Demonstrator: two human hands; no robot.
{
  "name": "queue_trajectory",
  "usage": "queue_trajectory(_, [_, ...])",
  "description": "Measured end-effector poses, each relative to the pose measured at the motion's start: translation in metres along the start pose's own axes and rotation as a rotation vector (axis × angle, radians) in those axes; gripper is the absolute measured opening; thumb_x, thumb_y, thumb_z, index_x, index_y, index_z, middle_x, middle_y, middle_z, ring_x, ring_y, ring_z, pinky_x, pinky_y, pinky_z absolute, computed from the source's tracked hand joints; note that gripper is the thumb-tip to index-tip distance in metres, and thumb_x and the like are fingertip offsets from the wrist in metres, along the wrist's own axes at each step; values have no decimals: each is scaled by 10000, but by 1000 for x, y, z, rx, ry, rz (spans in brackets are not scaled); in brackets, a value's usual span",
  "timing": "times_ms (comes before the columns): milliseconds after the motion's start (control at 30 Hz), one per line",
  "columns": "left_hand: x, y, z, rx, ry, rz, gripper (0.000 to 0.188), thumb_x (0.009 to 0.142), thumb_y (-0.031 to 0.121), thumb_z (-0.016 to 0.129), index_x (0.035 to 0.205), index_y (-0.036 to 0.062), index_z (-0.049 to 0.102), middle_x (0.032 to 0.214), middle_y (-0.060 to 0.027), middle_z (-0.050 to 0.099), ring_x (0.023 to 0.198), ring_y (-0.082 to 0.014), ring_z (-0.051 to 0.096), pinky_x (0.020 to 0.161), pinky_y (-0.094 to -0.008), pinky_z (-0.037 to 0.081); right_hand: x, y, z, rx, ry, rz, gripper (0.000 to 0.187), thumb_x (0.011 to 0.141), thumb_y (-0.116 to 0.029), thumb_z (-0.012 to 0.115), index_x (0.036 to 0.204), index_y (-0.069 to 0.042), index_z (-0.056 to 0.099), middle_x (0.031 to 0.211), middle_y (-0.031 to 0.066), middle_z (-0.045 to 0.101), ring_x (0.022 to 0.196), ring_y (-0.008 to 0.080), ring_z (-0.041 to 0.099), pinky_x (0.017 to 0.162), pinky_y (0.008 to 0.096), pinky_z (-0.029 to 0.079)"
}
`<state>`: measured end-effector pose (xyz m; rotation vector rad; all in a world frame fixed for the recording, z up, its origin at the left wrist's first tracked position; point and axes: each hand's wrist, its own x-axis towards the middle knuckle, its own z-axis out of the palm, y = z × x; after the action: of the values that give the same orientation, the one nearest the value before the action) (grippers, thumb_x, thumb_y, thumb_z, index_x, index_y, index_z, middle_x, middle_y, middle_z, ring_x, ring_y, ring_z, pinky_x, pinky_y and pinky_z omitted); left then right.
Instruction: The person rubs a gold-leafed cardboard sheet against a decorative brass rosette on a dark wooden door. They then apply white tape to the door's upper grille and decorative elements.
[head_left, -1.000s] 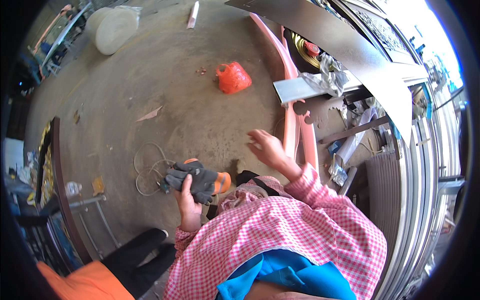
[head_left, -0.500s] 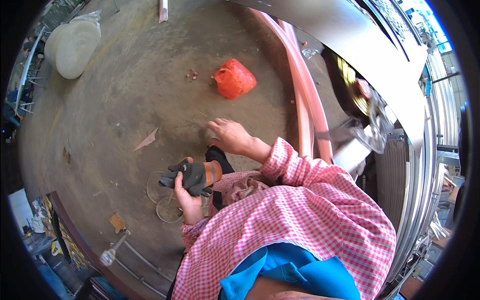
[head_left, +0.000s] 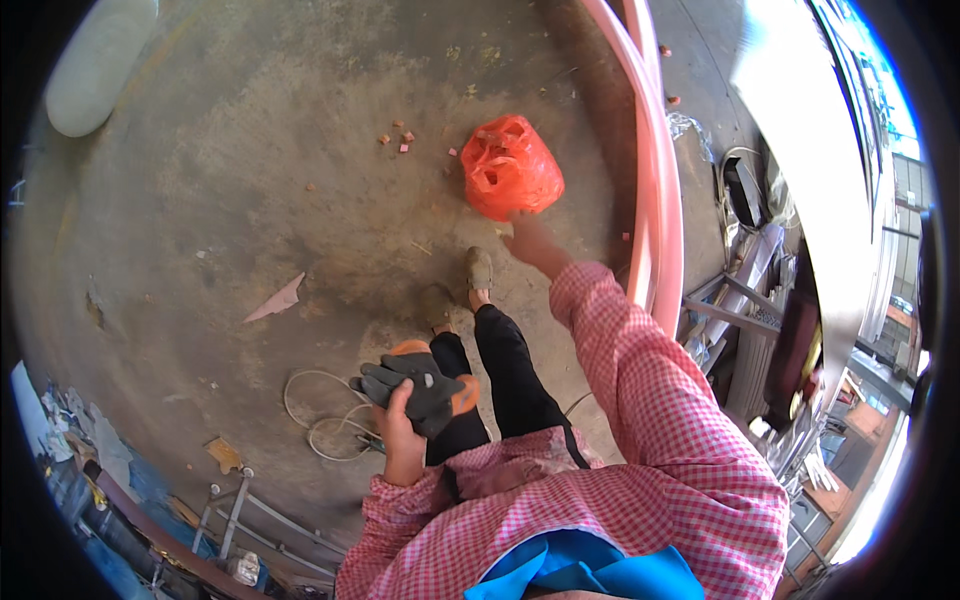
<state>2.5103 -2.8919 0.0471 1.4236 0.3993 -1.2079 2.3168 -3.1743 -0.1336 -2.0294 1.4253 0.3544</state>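
My left hand (head_left: 402, 440) grips a pair of grey work gloves (head_left: 425, 395) with orange cuffs, the thumb pressed over them. They hang in front of my dark trousers at the lower middle. Stretched forward, my right hand (head_left: 537, 246) is at the near edge of a red plastic bag (head_left: 512, 168) on the concrete floor. Its fingers look apart though slightly blurred, and nothing shows in them. Whether they touch the bag I cannot tell. The bag is bulging and crumpled; its contents are hidden.
Long pink tubes (head_left: 655, 180) curve along the right, beside a metal frame (head_left: 735, 318) and stacked material. Small reddish bits (head_left: 398, 137) lie left of the bag. A pinkish scrap (head_left: 276, 300) and a looped pale cord (head_left: 318, 425) are on the floor at left. A metal rack (head_left: 236, 508) stands lower left.
My right arm has stretched forward, bringing the hand to the bag. The gloves stay in my left hand, now lower in view. The view has shifted, showing my legs and feet.
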Motion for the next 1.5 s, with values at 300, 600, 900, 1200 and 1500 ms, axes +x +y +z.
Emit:
queue_trajectory(300, [113,-60,4,464,-170,-247,388,867,88,686,1220,-24,569,1268,-128,580,1095,-206,614,904,-329,516,186,72,34,-364,71,-223,646,791,-168,708,1371,-75,441,1203,143,600,1198,305,539,1148,471,309])
queue_trajectory(600, [262,-102,122,1487,-685,390,416,681,193,768,1066,66,676,1549,-166,310,1212,-368,551,930,-442,511,101,118,20,-556,-363,-240,334,867,-127,615,1188,-200,673,1059,53,648,1143,239,576,1176,508,233])
queue_trajectory(900, [347,-195,241,1975,-1243,425,240,685,157,735,916,96,758,1442,-136,455,1034,-297,639,852,-448,540,57,116,3,-535,-440,-211,364,854,-124,617,1186,-264,673,996,28,607,1155,207,554,1147,589,226])
queue_trajectory(1200, [329,-200,200,1950,-1144,420,219,710,102,700,922,59,736,1298,-113,484,1051,-315,607,851,-442,541,36,135,22,-504,-365,-127,312,860,-186,639,1170,-158,634,1092,32,607,1192,211,525,1143,589,223])
queue_trajectory(1500, [273,-126,165,1864,-965,374,407,708,212,711,1082,62,659,1290,-127,534,1037,-329,628,863,-441,538,-5,136,27,-408,-229,-47,331,835,-139,618,1166,-130,628,1201,71,592,1256,245,493,1127,491,299])
